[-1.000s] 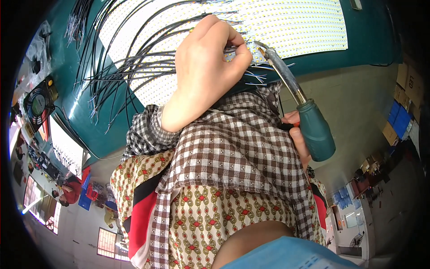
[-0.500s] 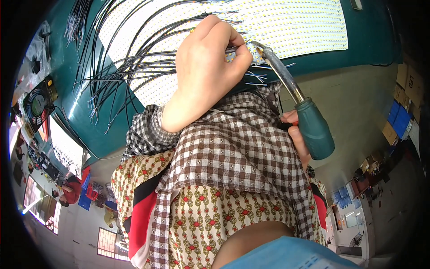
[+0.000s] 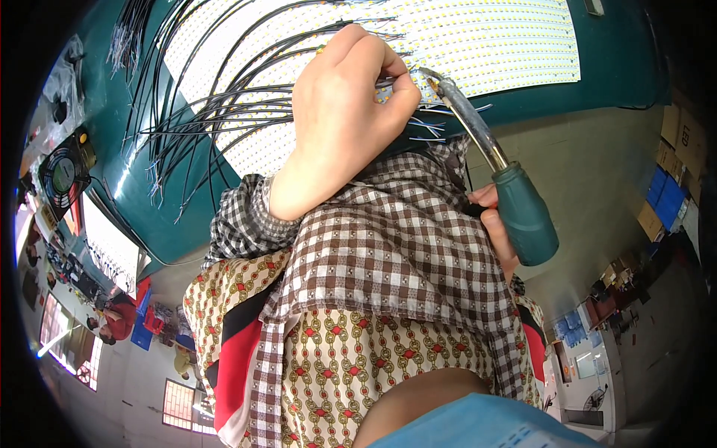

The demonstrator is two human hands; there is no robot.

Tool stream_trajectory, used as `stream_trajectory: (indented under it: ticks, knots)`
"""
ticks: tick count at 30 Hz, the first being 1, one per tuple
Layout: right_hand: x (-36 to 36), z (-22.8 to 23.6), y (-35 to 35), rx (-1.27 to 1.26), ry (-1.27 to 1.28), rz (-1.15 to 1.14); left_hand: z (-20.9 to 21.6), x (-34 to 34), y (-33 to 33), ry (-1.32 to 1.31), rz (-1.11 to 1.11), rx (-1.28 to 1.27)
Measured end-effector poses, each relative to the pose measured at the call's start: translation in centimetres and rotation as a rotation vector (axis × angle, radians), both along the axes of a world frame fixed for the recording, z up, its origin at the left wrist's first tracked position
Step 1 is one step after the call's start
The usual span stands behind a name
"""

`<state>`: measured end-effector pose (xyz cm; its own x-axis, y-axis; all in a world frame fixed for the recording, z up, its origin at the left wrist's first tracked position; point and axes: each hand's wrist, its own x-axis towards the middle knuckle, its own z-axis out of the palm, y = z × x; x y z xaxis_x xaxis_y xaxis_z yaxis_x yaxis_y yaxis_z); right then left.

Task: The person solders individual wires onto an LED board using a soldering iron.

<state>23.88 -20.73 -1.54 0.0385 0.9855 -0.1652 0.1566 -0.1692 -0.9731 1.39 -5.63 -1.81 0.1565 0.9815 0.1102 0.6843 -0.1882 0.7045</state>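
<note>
My left hand [image 3: 347, 104] rests over the white LED board [image 3: 515, 45], its thumb and forefinger pinched on a black cable [image 3: 385, 84] whose thin wire ends reach toward the board. My right hand [image 3: 499, 231] is wrapped round the green handle of a soldering iron [image 3: 527, 216]; the handle hides most of its fingers. The iron's bent tip touches or hovers just above the board, right of the pinched fingers; I cannot tell which. Several other black cables [image 3: 246, 116] fan leftward across the board, some with loose white and blue wire ends near my thumb.
The board lies on a green tabletop [image 3: 620, 67]. A bundle of cables [image 3: 128, 37] lies at the far left. A small black fan [image 3: 63, 173] stands at the left. Cardboard boxes [image 3: 676, 142] are stacked at the right. A person in red [image 3: 118, 319] is farther off at the left.
</note>
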Motion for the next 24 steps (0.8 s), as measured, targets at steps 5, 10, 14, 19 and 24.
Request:
stream_trajectory:
  ticks: [5,10,14,19,24]
  knots:
    - [-0.4,0.0,-0.8,-0.063,0.072,-0.113,0.1,0.1,-0.1,-0.004,-0.008,0.001]
    - [0.1,-0.5,-1.4,-0.055,-0.053,-0.060,0.2,0.2,-0.4,-0.003,-0.001,0.008]
    - [-0.3,0.5,-0.1,0.061,-0.041,-0.022,-0.1,0.2,-0.5,-0.003,-0.005,0.014]
    - [-0.5,1.0,0.2,0.042,0.064,-0.062,0.1,0.3,-0.8,0.000,-0.001,0.004]
    - [-0.4,1.8,0.3,0.037,0.054,0.000,0.1,0.4,-0.9,0.010,-0.009,0.012]
